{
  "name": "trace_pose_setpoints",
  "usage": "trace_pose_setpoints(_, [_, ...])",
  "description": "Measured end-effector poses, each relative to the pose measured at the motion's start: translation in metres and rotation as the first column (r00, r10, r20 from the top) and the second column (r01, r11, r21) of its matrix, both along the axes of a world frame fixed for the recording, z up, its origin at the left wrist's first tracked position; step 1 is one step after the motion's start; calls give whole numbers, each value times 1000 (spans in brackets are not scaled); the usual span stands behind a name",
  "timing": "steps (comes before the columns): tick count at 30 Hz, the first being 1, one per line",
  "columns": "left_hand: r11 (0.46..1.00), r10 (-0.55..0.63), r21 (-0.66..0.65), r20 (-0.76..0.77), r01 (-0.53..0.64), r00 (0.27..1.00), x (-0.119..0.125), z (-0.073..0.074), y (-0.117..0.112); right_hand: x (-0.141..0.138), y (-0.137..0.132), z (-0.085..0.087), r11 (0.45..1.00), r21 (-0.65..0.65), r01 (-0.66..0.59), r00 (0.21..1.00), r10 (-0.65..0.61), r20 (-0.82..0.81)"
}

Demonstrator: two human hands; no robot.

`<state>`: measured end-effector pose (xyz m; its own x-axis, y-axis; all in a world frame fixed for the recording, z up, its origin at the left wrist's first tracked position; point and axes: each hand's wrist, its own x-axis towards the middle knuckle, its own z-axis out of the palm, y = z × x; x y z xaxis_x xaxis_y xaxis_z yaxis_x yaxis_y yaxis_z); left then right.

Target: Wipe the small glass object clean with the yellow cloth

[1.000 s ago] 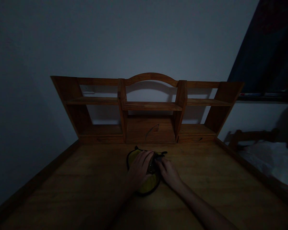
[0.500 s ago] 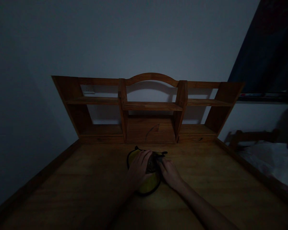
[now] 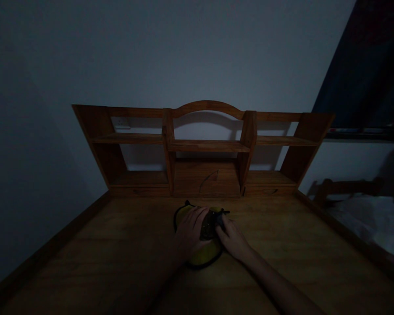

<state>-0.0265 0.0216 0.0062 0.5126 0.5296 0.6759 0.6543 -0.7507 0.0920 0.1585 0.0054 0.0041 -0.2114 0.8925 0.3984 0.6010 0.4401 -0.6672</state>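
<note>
A pale wall fills most of the background, in dim light. Below it spreads the wooden desk, with a darker strip along its left and right sides. At its far end stands a wooden shelf in three sections, the middle one topped by an arch; a curved mark shows on the panel below. A dark window takes the upper right corner. Under it, beyond the desk, lies a white heap, too dim to identify, beside a wooden rail.

The yellow pouch, edged in black, lies flat on the desk before the shelf's middle section. The left hand rests over its left part, fingers grasping the left side of a dark lump that sits on the pouch. The right hand comes in from the other side, its fingers pinching a small dark piece at the lump's right edge. The lump glints between both hands; whether it joins the piece, I cannot tell.
</note>
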Motion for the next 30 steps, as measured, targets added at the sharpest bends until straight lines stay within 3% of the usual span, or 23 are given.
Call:
trace_pose_setpoints(16, [998,-23,65,-72,28,997,1,-2,3,0,1,1,999,12,-50,996,51,-69])
trace_pose_setpoints(30, [996,-32,77,-119,42,992,3,-1,1,-4,4,0,997,7,76,997,-76,-13])
